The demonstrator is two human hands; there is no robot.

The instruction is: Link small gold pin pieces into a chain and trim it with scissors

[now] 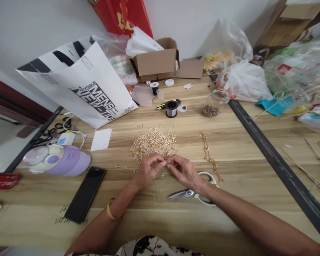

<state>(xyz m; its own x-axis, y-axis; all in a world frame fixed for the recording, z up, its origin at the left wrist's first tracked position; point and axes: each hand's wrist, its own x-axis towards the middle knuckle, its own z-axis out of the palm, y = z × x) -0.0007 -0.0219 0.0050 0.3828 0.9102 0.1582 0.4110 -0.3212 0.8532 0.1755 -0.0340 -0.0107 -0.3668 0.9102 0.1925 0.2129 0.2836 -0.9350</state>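
My left hand and my right hand meet fingertip to fingertip in front of a heap of gold and clear beaded pieces. Both pinch, but what lies between the fingertips is too small to name. A thin beaded chain stretches leftward on the table from beside my left hand. Faint pale thread shows below the hands. Scissors with white handles lie open, partly under my right forearm. A gold chain is laid out to the right.
A black phone and purple bottle occupy the left side. Behind the heap are a wire spool, a yellow cutter and a glass jar of beads. A white bag, cardboard box and plastic bags line the back.
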